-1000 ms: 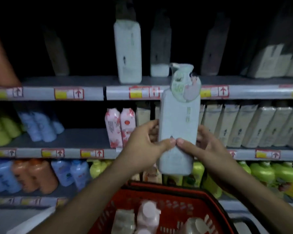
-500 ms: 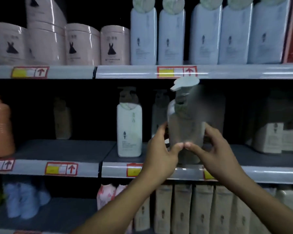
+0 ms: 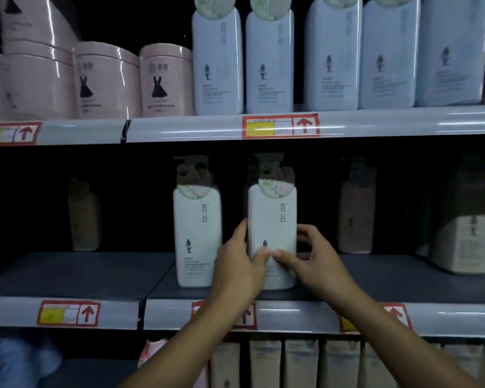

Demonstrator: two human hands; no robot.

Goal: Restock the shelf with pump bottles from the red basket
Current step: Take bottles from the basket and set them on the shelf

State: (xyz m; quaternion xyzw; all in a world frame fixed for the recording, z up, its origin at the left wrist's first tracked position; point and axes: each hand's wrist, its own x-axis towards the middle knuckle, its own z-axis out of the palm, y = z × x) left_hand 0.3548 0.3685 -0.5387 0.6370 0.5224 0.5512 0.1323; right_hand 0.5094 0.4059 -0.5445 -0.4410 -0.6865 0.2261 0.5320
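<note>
Nearest the camera, two forearms reach up over the grey shelf edge with its red-and-yellow price tags. The left hand and the right hand both grasp the lower half of one white pump bottle, fingers wrapped round its sides and the two thumbs meeting on the front panel near the small printed figure. The bottle stands upright with its base on, or just at, the dark middle shelf; the hands hide the exact contact, so whether it is fully set down is hard to say.

Judging by its look, this is a rigid, flat-sided plastic bottle, probably full and so fairly heavy for its size, with a smooth, slightly slippery skin. The broad body is the sound place to hold it, low down and from both sides as now; the pump head looks a poor handle, since it may turn or press in.

Just to its left, close but seemingly not touching, stands a matching white bottle. Further back in the shadow are dim brownish bottles. On the shelf above sit pale blue bottles and pink tubs
</note>
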